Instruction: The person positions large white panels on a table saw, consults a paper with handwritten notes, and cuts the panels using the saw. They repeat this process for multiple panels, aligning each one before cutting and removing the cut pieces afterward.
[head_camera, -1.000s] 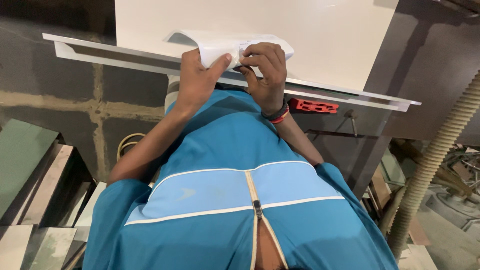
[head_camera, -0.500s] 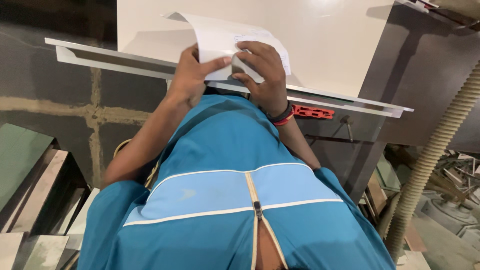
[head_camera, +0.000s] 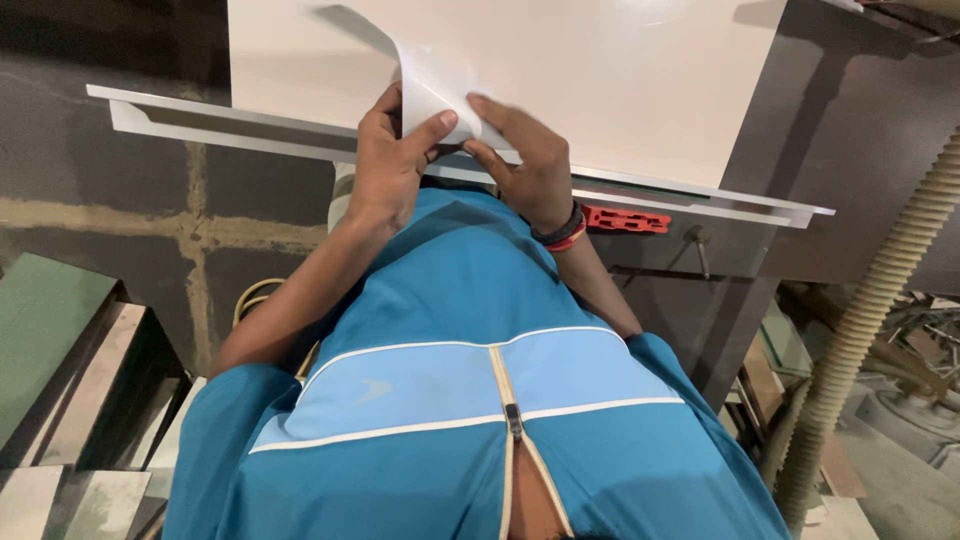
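- I am watching the left hand (head_camera: 390, 165) pinching the loose corner of a white film (head_camera: 430, 85), thumb pressing on top and fingers curling under.
- The right hand (head_camera: 525, 160) is lying just beside it, fingertips narrow and resting on the same film where it is curling up; I cannot tell whether it is gripping or only pressing.
- The film is lifting off the near edge of a white panel (head_camera: 620, 90), its peeled flap standing up and bending back toward the far side.
- The panel is lying flat, its near edge running from left to right above a grey block wall (head_camera: 150, 230).
- A wristband (head_camera: 560, 232), dark with red, is sitting on the right wrist.
- A red piece (head_camera: 625, 220) is showing just under the panel edge, near that wrist.
- A ribbed hose (head_camera: 880, 300) is rising at the right.
- Boards (head_camera: 60, 400) are leaning at lower left.
- My blue shirt (head_camera: 480, 400) is filling the foreground.
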